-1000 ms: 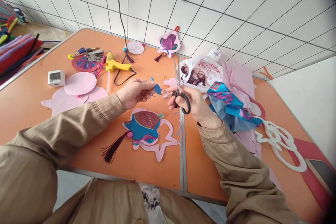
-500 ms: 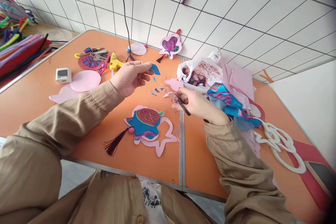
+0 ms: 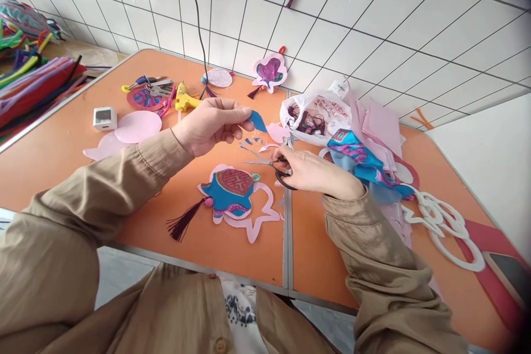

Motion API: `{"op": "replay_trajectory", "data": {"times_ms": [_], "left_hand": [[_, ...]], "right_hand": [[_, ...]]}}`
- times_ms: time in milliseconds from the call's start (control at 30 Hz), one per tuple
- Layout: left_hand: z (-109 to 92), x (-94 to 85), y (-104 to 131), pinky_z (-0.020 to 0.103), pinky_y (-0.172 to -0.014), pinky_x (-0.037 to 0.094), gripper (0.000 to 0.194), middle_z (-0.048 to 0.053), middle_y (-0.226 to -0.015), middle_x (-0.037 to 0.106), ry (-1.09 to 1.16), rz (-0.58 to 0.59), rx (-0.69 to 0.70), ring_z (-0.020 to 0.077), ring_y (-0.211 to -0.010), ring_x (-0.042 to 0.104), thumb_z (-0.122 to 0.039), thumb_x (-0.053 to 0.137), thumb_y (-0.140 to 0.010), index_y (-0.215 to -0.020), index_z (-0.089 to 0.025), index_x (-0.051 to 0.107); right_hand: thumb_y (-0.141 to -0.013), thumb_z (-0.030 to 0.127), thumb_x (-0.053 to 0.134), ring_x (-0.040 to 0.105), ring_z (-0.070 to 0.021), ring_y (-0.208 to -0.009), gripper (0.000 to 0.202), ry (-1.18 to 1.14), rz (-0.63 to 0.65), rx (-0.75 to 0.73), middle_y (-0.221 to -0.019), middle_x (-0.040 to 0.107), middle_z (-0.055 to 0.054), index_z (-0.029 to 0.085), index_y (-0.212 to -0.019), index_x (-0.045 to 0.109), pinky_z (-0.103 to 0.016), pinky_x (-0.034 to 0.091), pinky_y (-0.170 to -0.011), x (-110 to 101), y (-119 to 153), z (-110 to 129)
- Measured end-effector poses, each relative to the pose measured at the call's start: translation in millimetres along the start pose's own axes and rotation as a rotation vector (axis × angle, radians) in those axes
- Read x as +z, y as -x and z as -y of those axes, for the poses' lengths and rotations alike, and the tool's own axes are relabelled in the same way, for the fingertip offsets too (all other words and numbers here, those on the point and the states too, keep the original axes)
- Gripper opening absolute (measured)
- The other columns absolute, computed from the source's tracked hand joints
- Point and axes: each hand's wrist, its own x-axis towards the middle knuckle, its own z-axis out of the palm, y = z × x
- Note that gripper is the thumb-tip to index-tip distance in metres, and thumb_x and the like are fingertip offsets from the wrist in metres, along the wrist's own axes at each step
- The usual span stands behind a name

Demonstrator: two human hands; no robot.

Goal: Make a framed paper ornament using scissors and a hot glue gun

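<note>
Pinched between the thumb and fingers of my left hand [image 3: 215, 124] is a small blue fabric piece [image 3: 259, 121], raised above the table. My right hand [image 3: 307, 168] grips black-handled scissors [image 3: 259, 162], their blades parted and pointing left, apart from the fabric. Blue and pink scraps [image 3: 251, 142] lie scattered under the hands. Closer to me rests a blue and purple fabric turtle [image 3: 230, 193] on pink backing, with a dark tassel [image 3: 182, 224]. A pink cut-out outline [image 3: 265, 215] lies beside and partly beneath it.
A white plastic bag [image 3: 317, 116] with dark tassels stands at the back right, near blue patterned fabric [image 3: 360, 157] and white foam outlines [image 3: 448, 227]. At the left are a yellow glue gun [image 3: 185, 98], keys [image 3: 160, 88], a white cube [image 3: 105, 118] and pink ovals [image 3: 138, 126].
My left hand has moved slightly right with the blue piece, which has turned. The scissors have swung to point left, and their blades now show spread apart.
</note>
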Motion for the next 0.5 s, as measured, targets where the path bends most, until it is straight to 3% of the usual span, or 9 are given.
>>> {"op": "replay_trajectory", "data": {"times_ms": [167, 300, 400, 500], "left_hand": [[19.5, -8.5, 13.9, 0.017, -0.038, 0.038, 0.018, 0.007, -0.066, 0.071, -0.050, -0.011, -0.125, 0.0071, -0.043, 0.057, -0.006, 0.062, -0.083, -0.066, -0.008, 0.065], [39.0, -20.2, 21.1, 0.015, -0.038, 0.042, 0.018, 0.010, -0.070, 0.074, 0.001, -0.105, -0.231, 0.0077, -0.044, 0.059, -0.006, 0.061, -0.084, -0.067, -0.008, 0.066], [50.9, -27.2, 23.9, 0.016, -0.039, 0.046, 0.018, 0.013, -0.078, 0.075, 0.039, -0.166, -0.310, 0.0094, -0.046, 0.062, -0.007, 0.058, -0.086, -0.070, -0.008, 0.067], [60.0, -32.4, 25.6, 0.018, -0.038, 0.047, 0.019, 0.015, -0.083, 0.076, 0.082, -0.205, -0.346, 0.0114, -0.049, 0.064, -0.006, 0.056, -0.087, -0.072, -0.008, 0.067]], "right_hand": [[-0.074, 0.021, 0.067, 0.066, -0.0280, -0.100, 0.043, 0.120, -0.014, -0.060, -0.107, 0.072, -0.006, 0.024, -0.117, 0.063, -0.034, 0.048, -0.073, 0.2, -4.7, -7.1], [-0.076, 0.018, 0.063, 0.065, -0.0282, -0.104, 0.061, 0.149, 0.002, -0.146, -0.110, 0.072, -0.004, 0.027, -0.135, 0.054, -0.035, 0.048, -0.077, -4.3, -5.3, -6.0], [-0.075, 0.017, 0.063, 0.067, -0.0285, -0.101, 0.067, 0.157, -0.001, -0.071, -0.115, 0.071, -0.006, 0.023, -0.139, 0.046, -0.035, 0.048, -0.074, -7.6, -3.1, -1.7], [-0.077, 0.022, 0.064, 0.068, -0.0296, -0.095, 0.057, 0.171, -0.015, 0.009, -0.114, 0.071, -0.009, 0.019, -0.132, 0.050, -0.035, 0.048, -0.070, -7.5, -2.0, 0.3]]}}
